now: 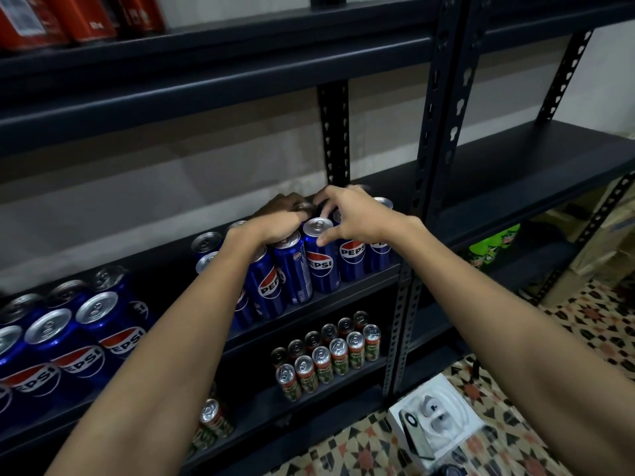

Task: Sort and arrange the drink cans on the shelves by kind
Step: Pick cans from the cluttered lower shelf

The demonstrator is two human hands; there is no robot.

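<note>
Both hands work the Pepsi cans (319, 259) on the middle shelf (360, 286): left hand (275, 225) presses the tops, right hand (347, 214) hovers with fingers spread; next, square the row.

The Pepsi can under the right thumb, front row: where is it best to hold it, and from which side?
Grip the Pepsi can at its upper rim, coming from above with the right hand, fingers spread around the lid. It stands upright with neighbouring cans tight on both sides, so the walls are hardly reachable; only the top and the front face are free.
</note>
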